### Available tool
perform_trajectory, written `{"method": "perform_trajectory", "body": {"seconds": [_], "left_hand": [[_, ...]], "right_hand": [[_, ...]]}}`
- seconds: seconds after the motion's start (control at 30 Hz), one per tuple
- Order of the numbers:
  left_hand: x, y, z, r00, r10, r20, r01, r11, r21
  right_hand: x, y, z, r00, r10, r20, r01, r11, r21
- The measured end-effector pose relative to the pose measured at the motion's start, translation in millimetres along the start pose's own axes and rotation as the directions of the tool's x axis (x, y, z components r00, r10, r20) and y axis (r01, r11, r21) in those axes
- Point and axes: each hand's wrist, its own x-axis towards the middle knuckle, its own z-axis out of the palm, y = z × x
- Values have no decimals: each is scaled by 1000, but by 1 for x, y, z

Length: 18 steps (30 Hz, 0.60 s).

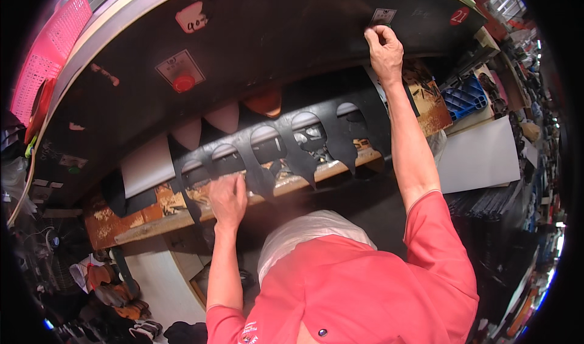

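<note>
My right hand (385, 52) is raised at the upper right against the black machine panel (274, 34). Its fingers are curled in, nothing shows in them, and they touch or nearly touch a small label (383, 17) with a bit of green beside it. Lower left, my left hand (227, 199) is smeared by motion at the front edge of the worktable. It lies over or beside a black sheet (286, 152) with a row of arch-shaped cut-outs, whose pointed strips hang toward me. What its fingers hold, if anything, is hidden.
A red button (184, 83) sits on the panel. Pale pointed pieces (222, 118) and an orange one (264, 104) hang beneath it. Scraps litter the wooden table (121, 222). At right are a blue crate (464, 97), a grey-white board (480, 156) and stacked dark sheets (486, 213). A pink basket (52, 55) stands upper left.
</note>
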Motion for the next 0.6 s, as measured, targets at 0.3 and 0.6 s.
{"method": "perform_trajectory", "body": {"seconds": [0.3,0.6], "left_hand": [[6,25,6,977,1,-215,4,1000,19],[0,82,57,999,29,-40,-25,995,96]], "right_hand": [[-211,8,-39,935,-164,313,235,950,-204],[-215,-2,-39,867,78,493,80,953,-292]]}}
